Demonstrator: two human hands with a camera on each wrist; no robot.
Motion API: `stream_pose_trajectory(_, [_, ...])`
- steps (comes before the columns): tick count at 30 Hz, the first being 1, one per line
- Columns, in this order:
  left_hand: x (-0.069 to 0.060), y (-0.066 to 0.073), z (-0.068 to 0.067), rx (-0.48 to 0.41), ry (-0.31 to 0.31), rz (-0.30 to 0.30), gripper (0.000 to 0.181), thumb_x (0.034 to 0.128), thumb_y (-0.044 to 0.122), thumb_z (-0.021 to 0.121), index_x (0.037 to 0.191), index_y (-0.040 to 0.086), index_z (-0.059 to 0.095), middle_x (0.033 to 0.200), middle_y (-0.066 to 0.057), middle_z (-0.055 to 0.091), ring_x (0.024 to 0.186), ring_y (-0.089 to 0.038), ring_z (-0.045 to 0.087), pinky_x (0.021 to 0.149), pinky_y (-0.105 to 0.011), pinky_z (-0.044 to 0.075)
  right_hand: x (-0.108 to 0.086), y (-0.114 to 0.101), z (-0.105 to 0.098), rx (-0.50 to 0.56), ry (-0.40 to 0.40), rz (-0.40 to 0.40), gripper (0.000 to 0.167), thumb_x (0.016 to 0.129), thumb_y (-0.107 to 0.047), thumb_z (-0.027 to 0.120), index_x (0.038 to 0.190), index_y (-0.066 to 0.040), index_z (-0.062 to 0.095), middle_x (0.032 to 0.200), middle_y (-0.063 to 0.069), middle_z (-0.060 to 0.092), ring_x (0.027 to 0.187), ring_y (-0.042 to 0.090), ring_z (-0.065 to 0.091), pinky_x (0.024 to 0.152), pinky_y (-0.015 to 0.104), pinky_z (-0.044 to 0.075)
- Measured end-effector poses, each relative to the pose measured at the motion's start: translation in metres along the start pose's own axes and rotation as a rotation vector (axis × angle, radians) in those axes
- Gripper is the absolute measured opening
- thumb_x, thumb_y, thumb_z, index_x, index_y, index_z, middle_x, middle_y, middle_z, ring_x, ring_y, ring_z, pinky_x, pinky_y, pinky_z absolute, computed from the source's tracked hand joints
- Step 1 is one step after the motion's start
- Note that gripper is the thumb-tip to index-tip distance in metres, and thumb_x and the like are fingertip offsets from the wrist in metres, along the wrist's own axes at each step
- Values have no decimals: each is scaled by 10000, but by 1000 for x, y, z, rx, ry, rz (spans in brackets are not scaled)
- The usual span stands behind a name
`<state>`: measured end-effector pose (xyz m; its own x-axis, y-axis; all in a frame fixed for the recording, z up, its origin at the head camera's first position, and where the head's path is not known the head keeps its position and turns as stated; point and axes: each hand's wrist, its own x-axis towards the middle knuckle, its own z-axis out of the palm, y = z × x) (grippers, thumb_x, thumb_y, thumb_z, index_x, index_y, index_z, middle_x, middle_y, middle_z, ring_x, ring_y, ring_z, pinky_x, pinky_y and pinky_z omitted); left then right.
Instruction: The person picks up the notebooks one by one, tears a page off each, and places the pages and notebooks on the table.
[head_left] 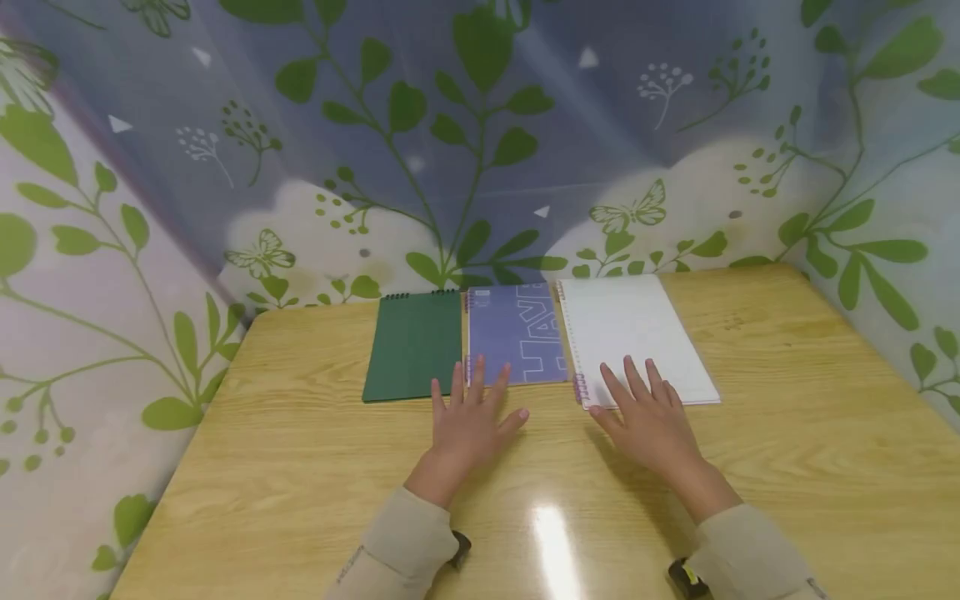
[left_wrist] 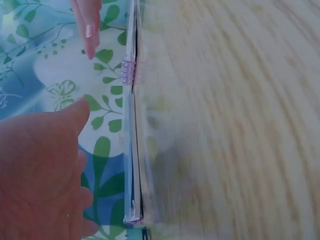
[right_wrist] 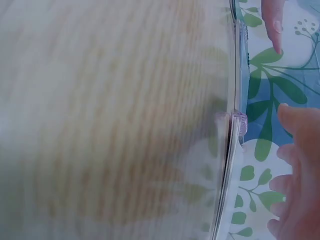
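Three spiral notebooks lie side by side: a dark green one (head_left: 415,346) at left, a purple-blue one (head_left: 510,325) with large outlined letters in the middle, and a larger white one (head_left: 637,325) at right. My left hand (head_left: 468,421), fingers spread, is over the near edge of the purple-blue notebook. My right hand (head_left: 652,425) spreads its fingers over the near edge of the white notebook. In the wrist views the left hand (left_wrist: 40,175) and right hand (right_wrist: 302,165) appear raised off the notebooks, with nothing held.
The notebooks lie on a wooden table (head_left: 322,467) near its far edge. A wall covering with leaves and butterflies (head_left: 480,208) rises right behind and at both sides. Light glares off the near part of the tabletop. Each sleeve cuff (head_left: 412,533) has a dark device under it.
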<state>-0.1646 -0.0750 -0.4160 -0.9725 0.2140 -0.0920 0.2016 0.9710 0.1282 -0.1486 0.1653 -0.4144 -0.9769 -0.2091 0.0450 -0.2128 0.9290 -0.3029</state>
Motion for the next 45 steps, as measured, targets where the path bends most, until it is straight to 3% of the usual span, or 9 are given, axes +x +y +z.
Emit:
stream_pose_trajectory(5, [-2, -10, -1, -24, 25, -18, 691, 904, 643, 292, 1480, 340, 62, 1566, -35, -3, 1428, -351, 26, 1088, -634, 28, 5, -1, 6, 111, 69, -29, 565, 943, -340, 483, 1393, -22, 359, 1435, 260, 319, 1336, 455, 225, 1057, 597, 221])
stream_pose_trajectory(11, [-5, -41, -8, -83, 113, -112, 739, 903, 575, 418, 1490, 279, 81, 1557, -101, 82, 1382, -395, 199, 1062, -637, 162, 22, -17, 16, 316, 80, -96, 429, 947, -286, 494, 1274, -8, 493, 1323, 213, 469, 1208, 402, 412, 993, 543, 353])
stream_pose_trajectory(15, [-8, -63, -13, -143, 178, -162, 760, 905, 512, 476, 1494, 227, 89, 1524, -149, 184, 1265, -440, 346, 978, -615, 299, 34, -36, 18, 338, 61, -136, 392, 944, -279, 500, 1255, -43, 527, 1306, 157, 504, 1210, 357, 435, 996, 514, 370])
stream_pose_trajectory(19, [-11, -86, -16, -188, 206, -218, 749, 915, 465, 485, 1492, 164, 115, 1476, -177, 255, 1249, -448, 348, 952, -609, 320, 44, -58, 23, 295, 22, -192, 369, 937, -259, 499, 1249, -64, 536, 1291, 138, 531, 1250, 350, 427, 1044, 506, 330])
stream_pose_trajectory(24, [-12, -116, -14, -232, 171, -272, 718, 930, 418, 474, 1471, 61, 166, 1457, -232, 250, 1291, -455, 283, 983, -610, 295, 53, -80, 36, 251, -18, -227, 346, 933, -253, 501, 1232, -88, 552, 1252, 91, 569, 1208, 285, 493, 1035, 437, 370])
stream_pose_trajectory(29, [-10, -135, -11, -264, 103, -331, 714, 936, 400, 463, 1454, 0, 174, 1461, -286, 202, 1318, -479, 218, 1025, -605, 269, 59, -94, 47, 272, -20, -241, 357, 925, -226, 510, 1237, -53, 539, 1251, 108, 545, 1187, 284, 506, 1024, 406, 391])
stream_pose_trajectory(34, [-9, -145, -10, -305, 105, -377, 678, 935, 355, 447, 1436, -27, 197, 1429, -297, 260, 1289, -483, 257, 1015, -589, 295, 63, -111, 61, 355, -50, -213, 420, 922, -212, 502, 1280, 6, 475, 1290, 174, 472, 1224, 315, 453, 1049, 413, 362])
stream_pose_trajectory(40, [-7, -154, -13, -461, 110, -427, 647, 933, 306, 414, 1437, -29, 184, 1428, -302, 254, 1307, -479, 231, 1041, -573, 284, 65, -130, 69, 431, -77, -182, 447, 925, -217, 517, 1291, 33, 457, 1269, 192, 490, 1210, 330, 459, 1032, 432, 368])
stream_pose_trajectory(45, [-1, -161, -14, -571, 124, -399, 629, 930, 268, 427, 1421, -63, 212, 1349, -285, 397, 1258, -435, 362, 1023, -532, 337, 71, -141, 73, 472, -49, -157, 428, 911, -188, 533, 1260, 53, 478, 1235, 210, 506, 1191, 348, 471, 1019, 441, 375])
